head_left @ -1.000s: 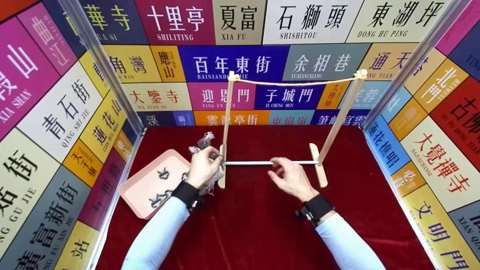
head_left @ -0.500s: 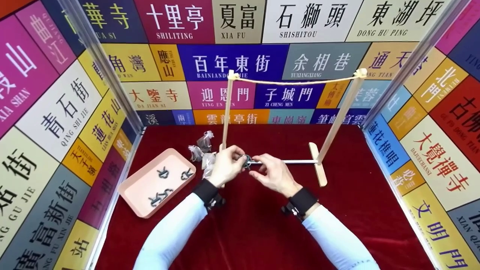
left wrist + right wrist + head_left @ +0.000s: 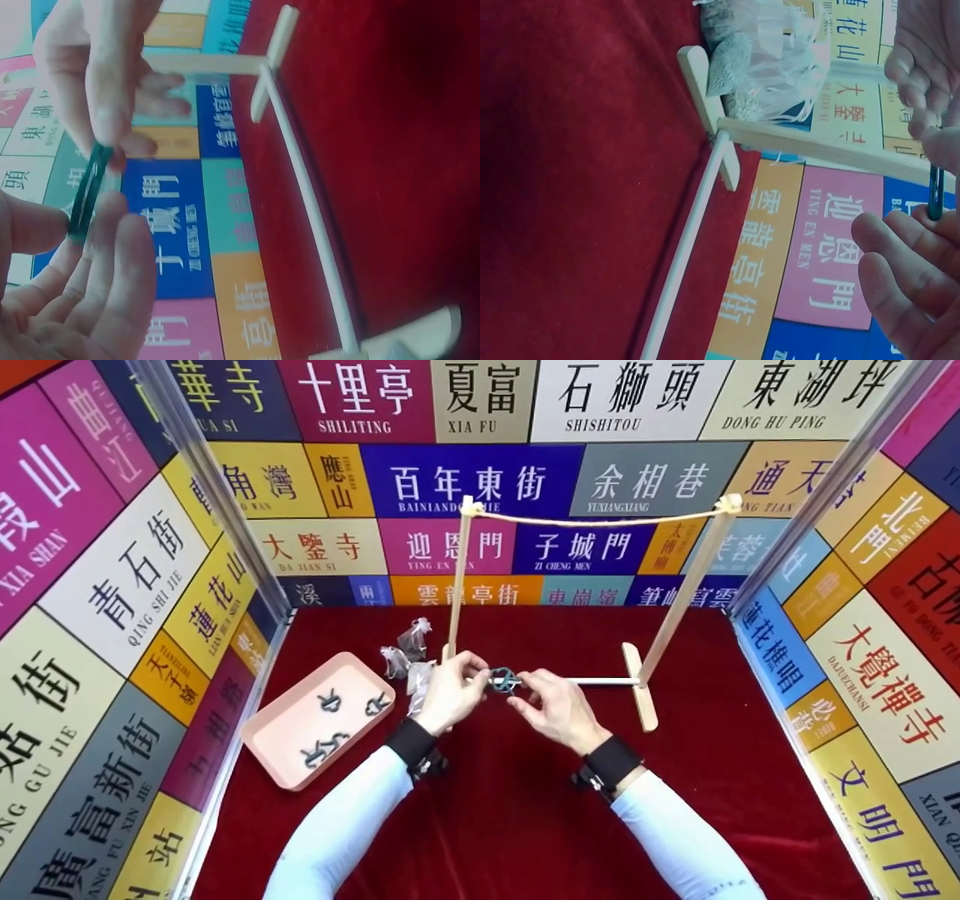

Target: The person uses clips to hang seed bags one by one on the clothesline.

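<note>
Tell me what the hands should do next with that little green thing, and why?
Probably lift the green piece up to the string. The left hand and right hand both hold it already, it is lower than the string, and I see nothing hanging there.

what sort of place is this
Probably a booth set up for recording: panels printed with Chinese characters stand on three sides, silvery posts mark the corners, and red cloth lies spread between them.

Magenta panel reads SHILITING, white panel reads SHISHITOU
</note>
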`<state>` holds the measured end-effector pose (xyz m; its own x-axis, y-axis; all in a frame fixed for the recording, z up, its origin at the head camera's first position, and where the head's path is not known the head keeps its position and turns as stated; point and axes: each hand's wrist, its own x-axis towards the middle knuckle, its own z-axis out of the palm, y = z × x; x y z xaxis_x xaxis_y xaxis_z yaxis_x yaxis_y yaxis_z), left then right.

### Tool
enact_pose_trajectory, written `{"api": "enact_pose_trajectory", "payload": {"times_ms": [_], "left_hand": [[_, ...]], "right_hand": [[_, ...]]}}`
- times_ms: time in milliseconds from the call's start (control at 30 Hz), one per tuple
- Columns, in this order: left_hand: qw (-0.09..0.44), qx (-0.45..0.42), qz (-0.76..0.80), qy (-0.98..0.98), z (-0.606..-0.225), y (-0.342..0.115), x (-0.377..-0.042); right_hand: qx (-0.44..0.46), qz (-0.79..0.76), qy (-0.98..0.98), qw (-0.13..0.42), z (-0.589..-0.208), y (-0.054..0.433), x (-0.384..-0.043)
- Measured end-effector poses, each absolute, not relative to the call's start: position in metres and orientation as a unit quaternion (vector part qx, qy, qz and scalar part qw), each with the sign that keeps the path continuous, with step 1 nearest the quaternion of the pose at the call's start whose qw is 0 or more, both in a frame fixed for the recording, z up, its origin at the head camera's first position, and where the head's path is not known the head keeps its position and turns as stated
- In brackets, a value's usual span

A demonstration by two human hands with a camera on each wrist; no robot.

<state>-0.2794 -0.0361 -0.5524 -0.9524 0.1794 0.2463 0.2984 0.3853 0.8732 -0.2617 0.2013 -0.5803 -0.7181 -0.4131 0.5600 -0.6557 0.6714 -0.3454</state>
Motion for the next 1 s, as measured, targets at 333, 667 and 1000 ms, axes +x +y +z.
{"api": "enact_pose_trajectory", "payload": {"times_ms": [333,667,1000], "left_hand": [[0.159,-0.069,-0.356,-0.918,-0.584,-0.095,-0.284],[0.081,0.02,-0.26,-0.962,-0.62,-0.12,-0.273],[0.068,0.019,-0.254,-0.965,-0.621,-0.126,-0.269]], "right_hand": [[0.269,0.239,-0.897,0.256,-0.591,0.223,-0.27],[0.257,0.188,-0.903,0.287,-0.608,0.236,-0.265],[0.247,0.178,-0.918,0.255,-0.612,0.24,-0.263]]}}
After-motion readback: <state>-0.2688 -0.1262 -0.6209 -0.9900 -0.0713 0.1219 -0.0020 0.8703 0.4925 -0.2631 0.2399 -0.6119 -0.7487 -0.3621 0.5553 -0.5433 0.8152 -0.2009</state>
